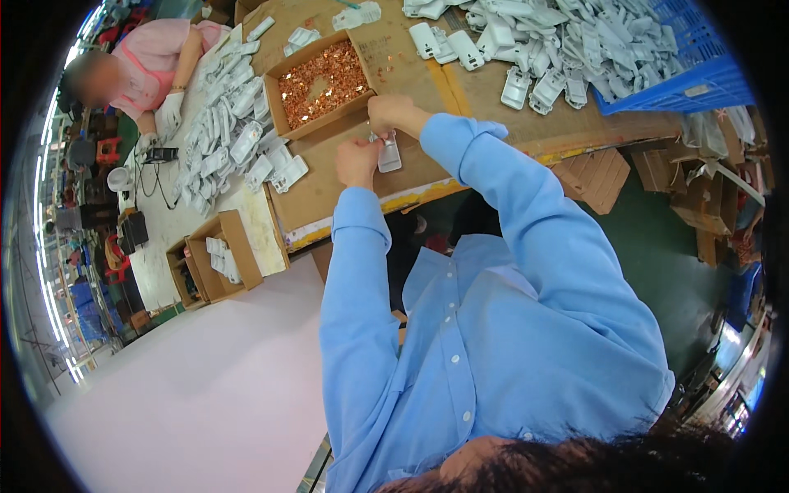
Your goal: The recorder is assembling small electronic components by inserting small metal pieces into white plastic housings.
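A white plastic housing [389,156] lies near the front edge of the cardboard-covered table, its open side facing up. My left hand [357,162] is closed at its left side, the fingertips pinched together at the housing's top end. From above, my right hand [389,113] reaches to that same end with its fingers closed. Whatever small part may be between the fingers is too small to make out. Just beyond my hands stands a shallow cardboard box [322,82] full of small copper-coloured metal pieces.
Left of the box lies a pile of white housings [226,123]. More housings [567,41] heap at the back right by a blue crate [682,86]. A co-worker in pink [156,62], with white gloves, works at the far left. A cardboard box [234,246] holds several white parts.
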{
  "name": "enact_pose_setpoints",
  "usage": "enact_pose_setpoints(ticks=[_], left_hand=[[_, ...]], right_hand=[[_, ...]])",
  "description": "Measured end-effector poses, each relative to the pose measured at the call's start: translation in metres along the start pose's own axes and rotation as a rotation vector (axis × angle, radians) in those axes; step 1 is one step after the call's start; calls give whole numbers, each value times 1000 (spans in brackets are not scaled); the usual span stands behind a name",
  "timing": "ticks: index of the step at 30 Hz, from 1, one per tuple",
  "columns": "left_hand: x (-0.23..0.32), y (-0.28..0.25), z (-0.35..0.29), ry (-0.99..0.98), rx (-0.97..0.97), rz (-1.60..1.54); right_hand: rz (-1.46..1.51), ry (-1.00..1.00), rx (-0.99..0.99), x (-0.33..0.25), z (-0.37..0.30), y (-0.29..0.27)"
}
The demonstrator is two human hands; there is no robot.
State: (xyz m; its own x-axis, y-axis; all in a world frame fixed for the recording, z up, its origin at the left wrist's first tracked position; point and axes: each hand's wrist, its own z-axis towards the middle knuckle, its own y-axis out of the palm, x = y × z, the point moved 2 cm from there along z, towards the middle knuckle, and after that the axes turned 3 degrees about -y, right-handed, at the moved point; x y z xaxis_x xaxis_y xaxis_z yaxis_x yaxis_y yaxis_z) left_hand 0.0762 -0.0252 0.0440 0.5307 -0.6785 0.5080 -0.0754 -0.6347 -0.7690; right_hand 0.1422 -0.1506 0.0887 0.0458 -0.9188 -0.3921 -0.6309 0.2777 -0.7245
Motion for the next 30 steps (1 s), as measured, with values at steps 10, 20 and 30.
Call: enact_pose_setpoints(ticks=[10,20,30], left_hand=[[-7,6,-2,-30,21,-119],[-8,16,8,-60,6,-146],[-10,12,13,-94,-70,-222]], right_hand=[[-10,-48,16,8,3,2],[14,-25,3,6,-1,-2],[3,-32,16,5,2,1]])
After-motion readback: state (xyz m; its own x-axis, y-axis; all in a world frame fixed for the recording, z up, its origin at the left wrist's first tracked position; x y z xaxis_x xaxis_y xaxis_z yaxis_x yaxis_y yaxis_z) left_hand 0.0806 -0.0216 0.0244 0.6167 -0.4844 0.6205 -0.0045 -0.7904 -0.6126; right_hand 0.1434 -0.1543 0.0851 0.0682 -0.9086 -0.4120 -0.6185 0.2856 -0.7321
